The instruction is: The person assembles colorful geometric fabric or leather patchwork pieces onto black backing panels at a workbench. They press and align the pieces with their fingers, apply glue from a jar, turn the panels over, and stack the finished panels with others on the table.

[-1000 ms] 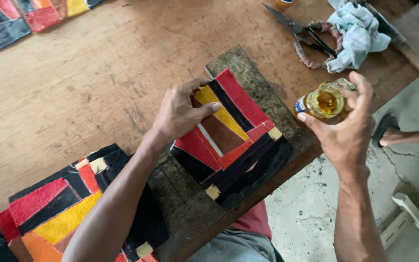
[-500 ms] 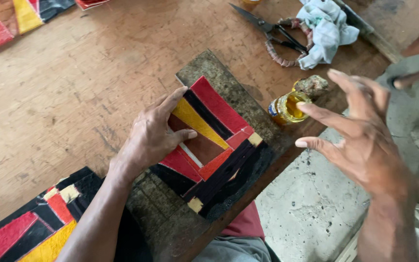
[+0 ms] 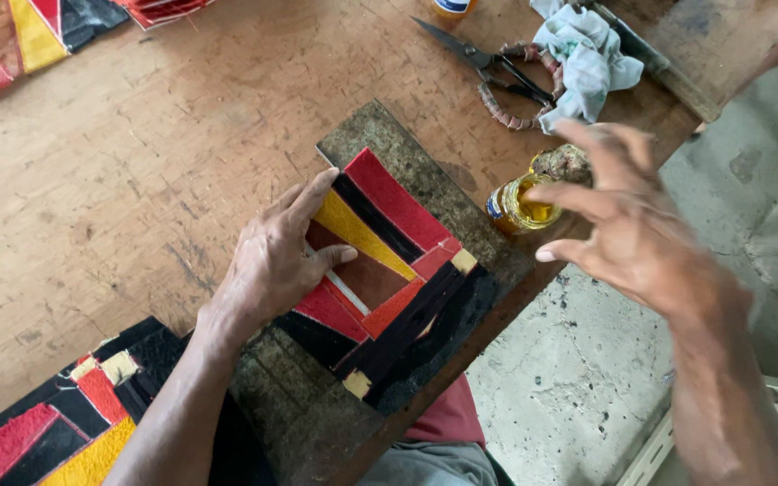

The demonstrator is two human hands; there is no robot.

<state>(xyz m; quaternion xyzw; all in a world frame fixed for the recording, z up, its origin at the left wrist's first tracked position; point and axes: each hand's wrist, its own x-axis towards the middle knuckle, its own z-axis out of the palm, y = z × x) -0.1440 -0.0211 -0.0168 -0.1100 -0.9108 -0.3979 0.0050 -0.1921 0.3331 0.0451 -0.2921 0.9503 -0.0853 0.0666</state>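
Observation:
My left hand [image 3: 274,261] lies flat on a patchwork piece [image 3: 387,274] of red, yellow, black and brown leather strips, pressing its left side onto a dark stone slab [image 3: 380,144]. My right hand [image 3: 628,225] hovers open past the table's edge, fingers spread, holding nothing. Just to its left a small open glass jar [image 3: 517,203] of yellow liquid stands on the table's edge, with a rough lumpy lid or stone [image 3: 562,164] behind it.
Scissors [image 3: 488,65] with wrapped handles and a pale crumpled cloth [image 3: 587,54] lie at the far right of the wooden table [image 3: 137,180]. More patchwork pieces lie at the near left [image 3: 56,432] and far left [image 3: 11,40]. Concrete floor [image 3: 569,378] is beyond the edge.
My right hand held the jar a second ago, set it on the table's edge, let go and drew back open. My left hand stayed on the patchwork.

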